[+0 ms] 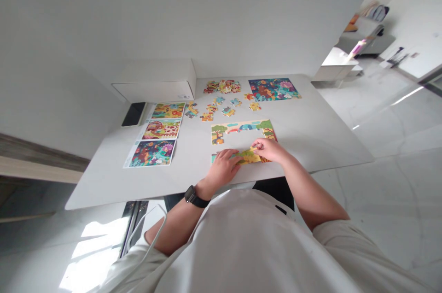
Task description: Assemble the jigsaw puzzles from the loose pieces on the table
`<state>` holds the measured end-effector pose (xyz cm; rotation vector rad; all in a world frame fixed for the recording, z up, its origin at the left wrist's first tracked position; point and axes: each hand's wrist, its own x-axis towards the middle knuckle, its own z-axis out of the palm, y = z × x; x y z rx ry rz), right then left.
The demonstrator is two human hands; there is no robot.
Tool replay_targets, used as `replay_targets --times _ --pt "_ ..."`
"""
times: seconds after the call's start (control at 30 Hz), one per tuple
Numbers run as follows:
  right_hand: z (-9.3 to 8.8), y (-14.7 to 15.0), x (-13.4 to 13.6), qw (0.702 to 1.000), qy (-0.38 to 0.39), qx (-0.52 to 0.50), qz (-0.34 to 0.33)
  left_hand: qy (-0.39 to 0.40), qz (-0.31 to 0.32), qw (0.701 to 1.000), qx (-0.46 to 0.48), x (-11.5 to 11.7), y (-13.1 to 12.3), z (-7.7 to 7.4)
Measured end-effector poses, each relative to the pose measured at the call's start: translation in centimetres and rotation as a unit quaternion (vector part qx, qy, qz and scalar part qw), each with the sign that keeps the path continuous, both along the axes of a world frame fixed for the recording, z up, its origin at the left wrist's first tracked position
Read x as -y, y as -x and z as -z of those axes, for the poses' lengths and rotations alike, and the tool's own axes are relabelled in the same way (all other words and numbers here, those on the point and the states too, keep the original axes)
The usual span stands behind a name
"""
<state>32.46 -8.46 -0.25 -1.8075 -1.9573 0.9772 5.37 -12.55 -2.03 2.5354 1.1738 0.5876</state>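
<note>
A partly joined jigsaw puzzle [241,127] lies on the white table in front of me, its upper border linked into a frame with a gap in the middle. My left hand [224,167] rests flat, fingers stretched, over the left part of the lower yellow-green strip [249,156]. At the strip's right part my right hand [269,149] is closed in a pinch on a small puzzle piece [257,146], mostly hidden by the fingers. Loose puzzle pieces [228,111] are scattered beyond the frame.
A heap of pieces [224,86] lies at the back, beside a finished dark-blue puzzle [274,89]. To the left are a picture sheet [154,135], a phone [134,114] and a white box [155,90]. The wall borders the table's [311,145] far edge.
</note>
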Motion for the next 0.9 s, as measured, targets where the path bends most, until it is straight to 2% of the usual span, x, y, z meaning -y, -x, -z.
replay_targets --times 0.3,0.53,0.6,0.73,0.9 --pt "-1.3 0.5 0.1 0.997 -0.009 0.080 -0.011 -0.014 -0.022 1.000 -0.004 0.8 -1.4 0.3" --pt "-2.3 0.5 -0.4 0.995 -0.042 0.084 -0.044 -0.009 -0.031 0.999 -0.015 0.9 -1.8 0.2" --pt "-2.7 0.1 -0.5 0.996 -0.044 0.075 -0.031 -0.007 -0.030 0.999 -0.016 0.9 -1.8 0.3" --pt "-3.1 -1.2 -0.5 0.996 -0.015 0.089 0.018 -0.013 -0.032 0.999 -0.011 1.0 -1.7 0.4" --pt "-2.3 -2.2 0.2 0.995 0.017 0.094 0.005 -0.012 -0.030 0.999 -0.016 1.2 -1.9 0.3"
